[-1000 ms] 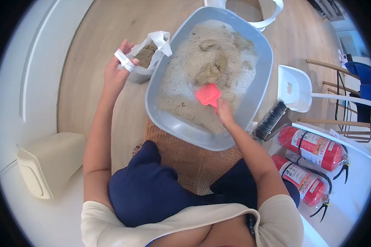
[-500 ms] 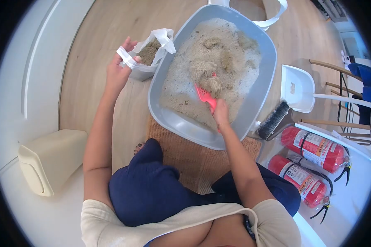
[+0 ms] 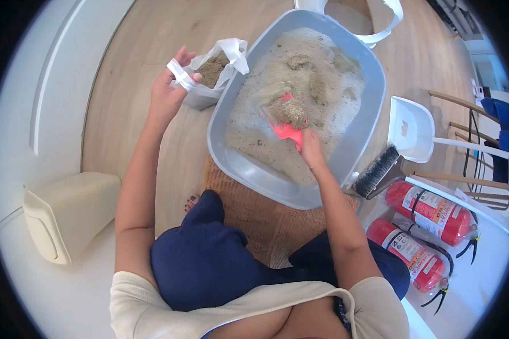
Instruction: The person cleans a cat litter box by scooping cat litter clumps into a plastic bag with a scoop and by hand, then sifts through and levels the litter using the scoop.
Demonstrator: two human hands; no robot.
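My right hand [image 3: 313,149] grips the handle of a pink slotted scoop [image 3: 288,133], whose head carries a heap of clumpy litter [image 3: 291,112]. Beneath it lies a grey litter tray [image 3: 220,121] with sandy litter spread over its bottom. To the left of the tray, my left hand [image 3: 169,89] holds the handle loop of a white plastic bag [image 3: 236,52]. The bag's mouth is open, and brownish litter [image 3: 214,69] shows inside.
A white tray rim piece [image 3: 387,34] lies beyond the tray. On the right are a white dustpan [image 3: 411,127], a brush [image 3: 377,171] and two red fire extinguishers [image 3: 430,212] [image 3: 407,254]. A cream bin [image 3: 73,217] stands left; a brown mat [image 3: 254,226] lies below the tray.
The scoop has gone from lying flat and unloaded to carrying a heap of litter. The tray, bag and my left hand now appear slightly farther right in the view.
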